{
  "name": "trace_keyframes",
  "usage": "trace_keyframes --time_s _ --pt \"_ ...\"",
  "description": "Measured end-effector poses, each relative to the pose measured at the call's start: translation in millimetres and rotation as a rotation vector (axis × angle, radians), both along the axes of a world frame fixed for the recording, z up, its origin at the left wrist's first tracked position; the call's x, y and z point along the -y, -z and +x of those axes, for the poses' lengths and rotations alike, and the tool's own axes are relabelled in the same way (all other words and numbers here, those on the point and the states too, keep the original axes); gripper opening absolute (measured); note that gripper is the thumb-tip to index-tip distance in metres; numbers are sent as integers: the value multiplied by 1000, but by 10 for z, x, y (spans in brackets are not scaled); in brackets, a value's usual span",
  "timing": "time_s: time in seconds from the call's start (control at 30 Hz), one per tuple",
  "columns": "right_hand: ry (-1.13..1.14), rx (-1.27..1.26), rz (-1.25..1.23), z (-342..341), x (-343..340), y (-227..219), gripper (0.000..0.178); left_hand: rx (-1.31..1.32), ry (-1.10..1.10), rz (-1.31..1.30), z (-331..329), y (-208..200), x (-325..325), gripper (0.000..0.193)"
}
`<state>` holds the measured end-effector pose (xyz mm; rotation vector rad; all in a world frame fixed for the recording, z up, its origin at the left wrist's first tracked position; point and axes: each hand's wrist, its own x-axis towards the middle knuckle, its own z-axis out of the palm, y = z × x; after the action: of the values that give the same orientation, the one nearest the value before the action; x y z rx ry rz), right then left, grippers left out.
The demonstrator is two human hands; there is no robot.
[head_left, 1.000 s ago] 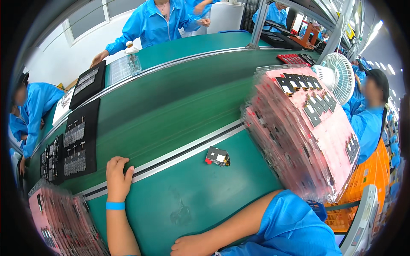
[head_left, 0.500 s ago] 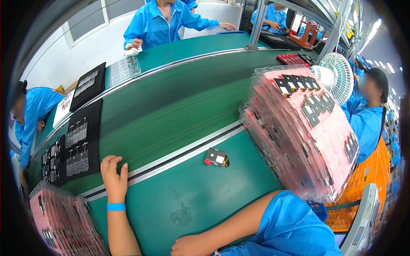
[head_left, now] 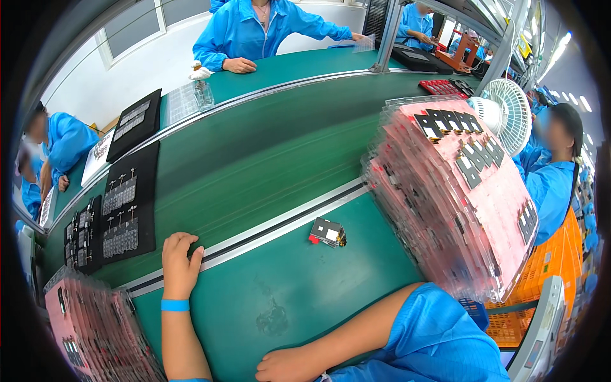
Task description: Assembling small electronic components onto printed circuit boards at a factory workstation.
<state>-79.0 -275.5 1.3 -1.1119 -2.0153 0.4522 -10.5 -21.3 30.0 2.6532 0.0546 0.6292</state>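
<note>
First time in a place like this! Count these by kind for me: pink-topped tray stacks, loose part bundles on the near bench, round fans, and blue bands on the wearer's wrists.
Pink-topped tray stacks: 2
Black part bundle: 1
White fan: 1
Blue wristband: 1
Total: 5

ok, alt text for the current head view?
A person's left hand is over the metal rail beside a green conveyor belt; the right hand rests on the green workbench. A small pile of flat black components lies between two tall stacks of pink-topped trays.
</note>
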Motion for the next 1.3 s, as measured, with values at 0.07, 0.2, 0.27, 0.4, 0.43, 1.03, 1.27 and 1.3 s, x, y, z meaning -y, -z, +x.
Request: trace_keyframes --time_s 0.07,0.2,0.27,0.4,0.43,1.03,1.27,1.3 --pt "-4 6 0 2 -2 -18 22 17 0 8 -1 0 -17 18" --pt "3 13 18 11 -5 -20 21 93 -71 13 5 17 -64 13" --pt "-3 12 10 14 0 -22 21 90 -88 2 2 23 -74 12" --pt "0 28 -4 27 7 -47 20 0 -47 -8 -8 17 -47 13" --pt "0 30 -2 31 6 -62 20 -6 -42 7 -9 8 -42 13" --pt "77 231 -116 465 -5 -324 10 107 -44 -14 40 -8 -61 11" --pt "1021 375 -69 1470 286 -890 38 169 -77 29 -60 44 -243 10" --pt "1127 346 -149 1516 404 -975 44 192 -101 28 -54 19 -206 10"
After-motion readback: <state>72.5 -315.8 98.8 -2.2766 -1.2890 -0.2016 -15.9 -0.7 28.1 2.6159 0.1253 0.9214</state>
